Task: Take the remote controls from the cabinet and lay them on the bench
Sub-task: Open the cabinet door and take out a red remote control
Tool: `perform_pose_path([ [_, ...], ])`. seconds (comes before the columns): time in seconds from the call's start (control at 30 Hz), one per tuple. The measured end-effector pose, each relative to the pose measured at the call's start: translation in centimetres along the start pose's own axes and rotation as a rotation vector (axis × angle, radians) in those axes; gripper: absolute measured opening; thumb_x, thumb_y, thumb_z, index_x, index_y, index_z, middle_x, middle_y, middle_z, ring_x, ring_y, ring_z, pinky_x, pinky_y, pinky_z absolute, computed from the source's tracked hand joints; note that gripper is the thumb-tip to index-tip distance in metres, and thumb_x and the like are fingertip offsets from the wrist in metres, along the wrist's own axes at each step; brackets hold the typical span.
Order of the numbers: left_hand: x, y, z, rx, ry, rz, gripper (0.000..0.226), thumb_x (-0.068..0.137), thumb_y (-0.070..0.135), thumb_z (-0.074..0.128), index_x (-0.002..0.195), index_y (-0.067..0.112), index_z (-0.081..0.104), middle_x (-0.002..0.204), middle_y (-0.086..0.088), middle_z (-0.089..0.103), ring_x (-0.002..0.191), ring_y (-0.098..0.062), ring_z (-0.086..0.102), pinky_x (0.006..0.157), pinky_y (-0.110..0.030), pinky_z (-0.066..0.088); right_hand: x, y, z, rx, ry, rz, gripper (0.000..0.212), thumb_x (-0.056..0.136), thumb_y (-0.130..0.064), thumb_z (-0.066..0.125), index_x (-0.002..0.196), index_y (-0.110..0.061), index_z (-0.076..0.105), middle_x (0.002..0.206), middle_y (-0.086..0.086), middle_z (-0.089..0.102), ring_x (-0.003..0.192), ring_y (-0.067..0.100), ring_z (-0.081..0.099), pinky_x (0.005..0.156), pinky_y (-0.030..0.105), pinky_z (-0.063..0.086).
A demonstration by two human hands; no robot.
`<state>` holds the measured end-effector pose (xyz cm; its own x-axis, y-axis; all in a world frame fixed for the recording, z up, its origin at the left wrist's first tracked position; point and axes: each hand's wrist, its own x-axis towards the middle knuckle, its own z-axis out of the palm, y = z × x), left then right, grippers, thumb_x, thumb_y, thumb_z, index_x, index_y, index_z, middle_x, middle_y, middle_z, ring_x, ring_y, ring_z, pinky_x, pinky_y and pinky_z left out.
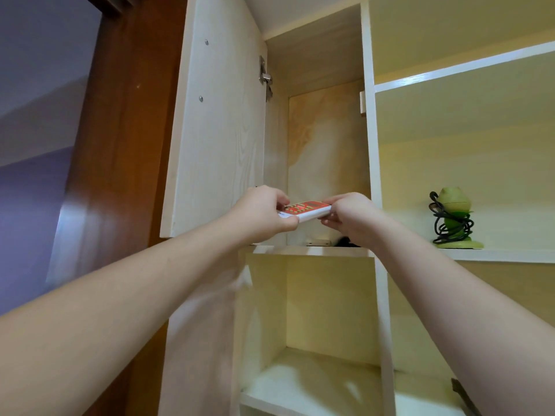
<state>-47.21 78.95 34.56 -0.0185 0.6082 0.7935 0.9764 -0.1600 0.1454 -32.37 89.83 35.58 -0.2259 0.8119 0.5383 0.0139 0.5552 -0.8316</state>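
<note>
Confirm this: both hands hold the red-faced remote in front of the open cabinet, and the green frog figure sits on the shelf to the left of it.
Not quite. In the head view the green frog figure sits on the shelf to the right of the remote, which both the left hand and right hand hold.
</note>
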Motion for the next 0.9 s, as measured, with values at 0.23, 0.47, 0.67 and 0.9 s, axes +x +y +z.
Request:
perform_pose_path([
  [0.23,-2.6,0.1,-2.2,-0.087,-0.041,0.014,0.053,0.080,0.033,0.067,0.130,0.017,0.057,0.125,0.002,0.063,0.105,-0.012,0.060,0.083,-0.021,0.046,-4.8,-1.0,-0.7,0.212,-0.020,-0.010,0.028,0.089,0.013,0.045,0.074,0.001,0.065,0.091,0.019,0.063,0.085,0.023,0.063,0.075,0.024,0.058],
  [0.47,-6.8,0.5,-3.5,-0.102,-0.104,0.049,0.041,0.080,0.034,0.069,0.117,0.018,0.064,0.106,0.002,0.068,0.093,-0.016,0.064,0.083,-0.033,0.054,-10.3,-1.7,-0.6,0.232,0.011,0.062,0.018,0.089,0.012,0.050,0.095,0.007,0.065,0.090,0.017,0.066,0.086,0.023,0.066,0.069,0.023,0.059],
  [0.67,-10.2,-0.1,-4.2,-0.161,-0.169,0.111,0.052,0.077,0.045,0.073,0.122,0.023,0.060,0.111,0.007,0.066,0.094,-0.010,0.062,0.079,-0.024,0.051,-15.7,-2.1,0.0,0.254,0.060,0.103,0.018,0.089,0.014,0.046,0.087,0.008,0.063,0.086,0.016,0.064,0.081,0.021,0.064,0.076,0.027,0.059],
  [0.9,-13.5,-0.7,-4.2,-0.533,-0.288,0.011,0.058,0.070,0.040,0.082,0.123,0.027,0.062,0.102,0.011,0.067,0.086,0.002,0.064,0.071,-0.013,0.053,-21.3,-1.8,-0.2,0.382,0.159,0.226,0.010,0.088,0.008,0.057,0.096,0.012,0.061,0.092,0.019,0.069,0.078,0.022,0.070,0.069,0.028,0.059],
])
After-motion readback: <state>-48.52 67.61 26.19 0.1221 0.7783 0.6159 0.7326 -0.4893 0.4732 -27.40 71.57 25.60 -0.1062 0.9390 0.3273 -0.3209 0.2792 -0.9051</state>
